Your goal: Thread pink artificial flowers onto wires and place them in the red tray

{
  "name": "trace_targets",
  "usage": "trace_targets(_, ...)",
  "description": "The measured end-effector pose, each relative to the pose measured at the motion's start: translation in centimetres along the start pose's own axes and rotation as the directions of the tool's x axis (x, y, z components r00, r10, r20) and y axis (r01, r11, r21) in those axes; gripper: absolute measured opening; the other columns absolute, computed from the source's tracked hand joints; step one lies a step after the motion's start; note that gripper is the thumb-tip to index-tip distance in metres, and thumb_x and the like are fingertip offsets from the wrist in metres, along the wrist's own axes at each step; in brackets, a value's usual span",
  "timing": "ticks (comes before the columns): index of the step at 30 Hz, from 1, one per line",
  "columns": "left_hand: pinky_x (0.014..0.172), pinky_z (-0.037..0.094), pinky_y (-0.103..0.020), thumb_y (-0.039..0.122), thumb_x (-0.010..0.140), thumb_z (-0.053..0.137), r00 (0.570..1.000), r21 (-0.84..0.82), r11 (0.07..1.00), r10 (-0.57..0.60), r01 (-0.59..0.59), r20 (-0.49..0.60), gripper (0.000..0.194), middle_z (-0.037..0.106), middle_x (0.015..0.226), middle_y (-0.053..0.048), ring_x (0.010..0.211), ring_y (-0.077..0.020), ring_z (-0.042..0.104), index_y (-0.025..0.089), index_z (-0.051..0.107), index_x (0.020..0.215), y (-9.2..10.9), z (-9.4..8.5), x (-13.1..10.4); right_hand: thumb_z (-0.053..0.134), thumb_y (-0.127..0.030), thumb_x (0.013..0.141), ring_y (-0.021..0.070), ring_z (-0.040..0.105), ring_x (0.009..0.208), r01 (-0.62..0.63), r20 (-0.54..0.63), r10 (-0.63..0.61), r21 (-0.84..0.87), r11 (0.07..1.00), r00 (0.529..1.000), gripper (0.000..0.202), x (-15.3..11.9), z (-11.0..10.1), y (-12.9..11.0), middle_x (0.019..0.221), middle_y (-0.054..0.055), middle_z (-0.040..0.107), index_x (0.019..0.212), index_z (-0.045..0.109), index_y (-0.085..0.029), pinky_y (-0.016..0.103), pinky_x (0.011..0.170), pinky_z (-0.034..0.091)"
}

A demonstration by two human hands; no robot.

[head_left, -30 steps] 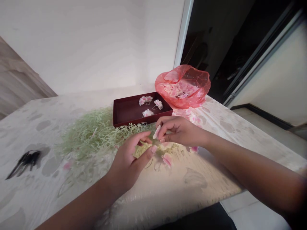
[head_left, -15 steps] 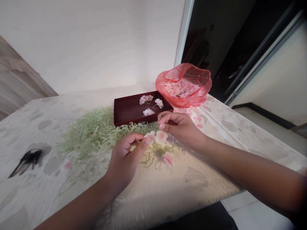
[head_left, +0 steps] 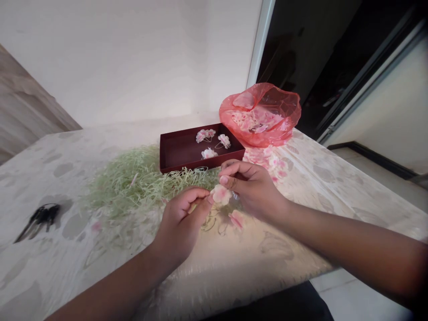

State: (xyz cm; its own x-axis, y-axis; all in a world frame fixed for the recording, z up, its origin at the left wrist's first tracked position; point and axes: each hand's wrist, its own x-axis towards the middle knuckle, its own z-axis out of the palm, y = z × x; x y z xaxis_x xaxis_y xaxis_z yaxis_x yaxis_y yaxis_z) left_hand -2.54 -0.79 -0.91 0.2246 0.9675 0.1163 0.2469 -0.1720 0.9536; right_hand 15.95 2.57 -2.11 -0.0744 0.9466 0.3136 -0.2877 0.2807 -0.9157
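Thumb and finger of my left hand [head_left: 187, 214] pinch the left edge of a pale pink flower [head_left: 221, 195] over the table. Just right of it, my right hand [head_left: 252, 185] is closed in a pinch, and what its fingertips hold is too small to make out. Another pink flower [head_left: 236, 219] lies on the table below my right hand. Behind the hands stands a dark red open box [head_left: 180, 151] with several pink-and-white flowers [head_left: 209, 153] on wire loops inside. Green shredded filler [head_left: 123, 183] is heaped left of and in front of the box.
A red translucent bag [head_left: 287, 127] with many pink petals stands at the back right. More loose pink flowers [head_left: 277, 165] lie in front of it. Black keys [head_left: 43, 216] rest at the far left of the patterned tablecloth [head_left: 284, 263].
My two hands have come slightly closer together, and the flower between them now shows as one bloom rather than two side by side. The view has shifted slightly.
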Motion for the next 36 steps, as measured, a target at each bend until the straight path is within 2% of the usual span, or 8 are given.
trace_targets(5, 0.068, 0.044, -0.027, 0.038, 0.094, 0.063, 0.999, -0.006, 1.000, 0.010, -0.009, 0.032, 0.018, 0.062, 0.080, 0.001, 0.080, -0.0166, 0.059, 0.024, 0.072, 0.087, 0.2, 0.2, -0.1, 0.084, -0.027, 0.076, 0.0140, 0.061, 0.085, 0.015, -0.005, -0.016, -0.093, 0.996, 1.000, 0.010, -0.1, 0.1, 0.3, 0.096, 0.002, 0.064, 0.080, 0.076, -0.023, 0.029, 0.076, 0.048)
trace_targets(9, 0.068, 0.044, -0.028, 0.041, 0.098, 0.055, 0.999, -0.013, 0.999, 0.044, -0.044, 0.017, 0.029, 0.061, 0.078, -0.001, 0.076, -0.0164, 0.056, 0.022, 0.069, 0.081, 0.1, 0.1, -0.2, 0.084, -0.027, 0.076, 0.0144, 0.061, 0.085, 0.009, -0.004, -0.010, -0.118, 0.993, 1.000, 0.010, -0.3, 0.5, 0.3, 0.096, 0.002, 0.065, 0.079, 0.076, -0.022, 0.030, 0.077, 0.049)
trace_targets(13, 0.057, 0.040, -0.025, 0.038, 0.088, 0.070, 0.998, -0.038, 0.998, -0.045, 0.046, 0.037, 0.018, 0.063, 0.077, 0.000, 0.065, -0.0134, 0.052, 0.021, 0.070, 0.081, 0.1, 0.1, -0.1, 0.084, -0.026, 0.075, 0.0137, 0.061, 0.086, 0.006, 0.013, -0.005, -0.123, 0.992, 1.000, 0.010, -0.4, 0.5, 0.2, 0.096, 0.001, 0.064, 0.080, 0.076, -0.023, 0.029, 0.079, 0.048)
trace_targets(17, 0.048, 0.033, -0.022, 0.042, 0.081, 0.076, 0.988, -0.068, 0.986, -0.153, 0.150, -0.036, 0.021, 0.060, 0.062, 0.002, 0.053, -0.0106, 0.048, 0.021, 0.074, 0.081, 0.5, 0.1, 0.1, 0.082, -0.029, 0.078, 0.0124, 0.060, 0.079, -0.039, 0.058, 0.045, -0.091, 0.995, 0.997, 0.011, -0.3, 0.2, -0.2, 0.090, 0.001, 0.066, 0.083, 0.075, -0.022, 0.027, 0.072, 0.049)
trace_targets(23, 0.054, 0.043, -0.022, 0.040, 0.074, 0.083, 0.968, -0.191, 0.961, -0.223, 0.198, -0.116, 0.021, 0.072, 0.070, -0.001, 0.063, -0.0138, 0.062, 0.021, 0.077, 0.081, 0.8, -0.1, 0.6, 0.085, -0.029, 0.074, 0.0167, 0.065, 0.093, -0.091, 0.242, 0.116, -0.113, 0.989, 0.963, 0.014, 0.4, -0.6, -1.6, 0.100, 0.004, 0.070, 0.079, 0.076, -0.020, 0.030, 0.082, 0.052)
trace_targets(28, 0.062, 0.051, -0.023, 0.033, 0.074, 0.084, 0.965, -0.292, 0.934, -0.242, 0.205, -0.096, 0.014, 0.075, 0.071, -0.002, 0.068, -0.0143, 0.068, 0.021, 0.078, 0.080, 0.7, -0.2, 0.9, 0.087, -0.033, 0.071, 0.0150, 0.063, 0.073, -0.144, 0.104, 0.177, -0.265, 0.953, 0.979, 0.019, 0.4, -0.7, -2.1, 0.080, 0.003, 0.072, 0.078, 0.077, -0.019, 0.029, 0.069, 0.051)
trace_targets(32, 0.075, 0.058, -0.029, 0.028, 0.078, 0.080, 0.975, -0.442, 0.883, -0.211, 0.159, -0.070, 0.007, 0.076, 0.073, -0.001, 0.073, -0.0157, 0.070, 0.021, 0.079, 0.079, 0.6, -0.2, 1.1, 0.087, -0.036, 0.071, 0.0151, 0.063, 0.069, -0.185, 0.011, 0.191, -0.201, 0.962, 0.982, 0.022, 0.5, -1.0, -1.9, 0.076, 0.003, 0.072, 0.081, 0.077, -0.019, 0.029, 0.064, 0.051)
trace_targets(36, 0.074, 0.059, -0.029, 0.025, 0.079, 0.079, 0.974, -0.500, 0.852, -0.214, 0.153, -0.067, 0.005, 0.076, 0.076, -0.002, 0.073, -0.0157, 0.070, 0.021, 0.080, 0.078, 0.7, -0.2, 1.2, 0.087, -0.033, 0.072, 0.0144, 0.064, 0.070, -0.178, -0.032, 0.176, -0.068, 0.982, 0.984, 0.018, 0.7, -1.2, -2.3, 0.082, 0.004, 0.073, 0.079, 0.077, -0.020, 0.029, 0.066, 0.053)
